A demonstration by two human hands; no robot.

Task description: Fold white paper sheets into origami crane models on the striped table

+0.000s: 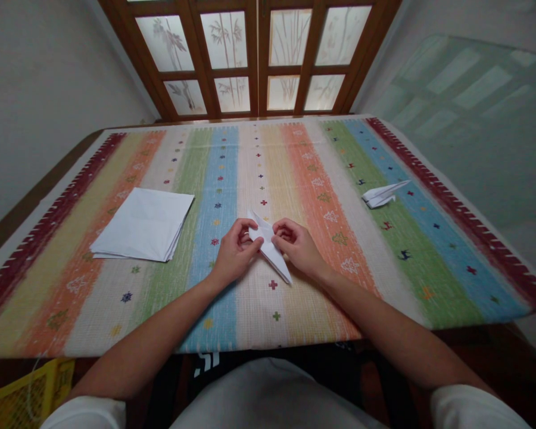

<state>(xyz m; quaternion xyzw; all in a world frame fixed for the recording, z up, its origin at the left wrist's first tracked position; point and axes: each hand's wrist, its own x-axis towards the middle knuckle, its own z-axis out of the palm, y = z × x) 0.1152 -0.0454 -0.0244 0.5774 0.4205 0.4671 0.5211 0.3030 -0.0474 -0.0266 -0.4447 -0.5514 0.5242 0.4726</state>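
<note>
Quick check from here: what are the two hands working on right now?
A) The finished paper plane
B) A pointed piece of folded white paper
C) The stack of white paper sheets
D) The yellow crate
B: the left hand and right hand both grip the pointed folded white paper, while the stack of white paper and the folded paper plane lie apart from them.

Walls: plain gray walls (53, 77) on both sides of me
Window: a wood window (250, 59) ahead, with bamboo pictures on the glass
Right side: a big glass sheet (469, 101)
Worktop: my worktop (36, 193) has a striped cloth (259, 155)
Light: soft and dim
</note>
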